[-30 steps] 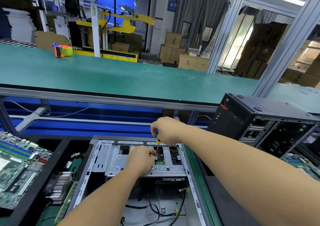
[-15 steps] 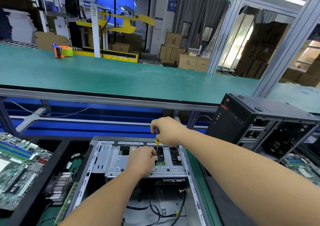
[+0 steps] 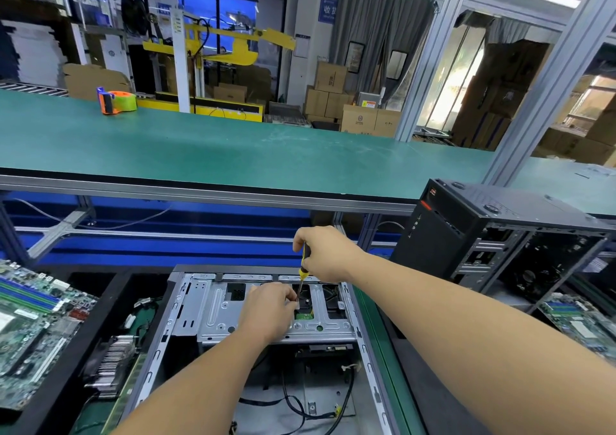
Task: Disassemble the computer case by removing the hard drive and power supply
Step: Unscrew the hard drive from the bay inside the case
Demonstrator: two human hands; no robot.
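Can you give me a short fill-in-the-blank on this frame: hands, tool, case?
1. The right hand grips a ____ by its black-and-yellow handle.
2. The left hand rests on the silver ____ cage inside the open computer case, fingertips at the tool's shaft.
3. On the green conveyor belt sits an orange tape ____.
4. The second, black computer case stands to the ____ of the open one.

Missing words: screwdriver; drive; dispenser; right

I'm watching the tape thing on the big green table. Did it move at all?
No. The orange and green tape dispenser sits at the same spot on the green table, just left of the white post behind it, as before.
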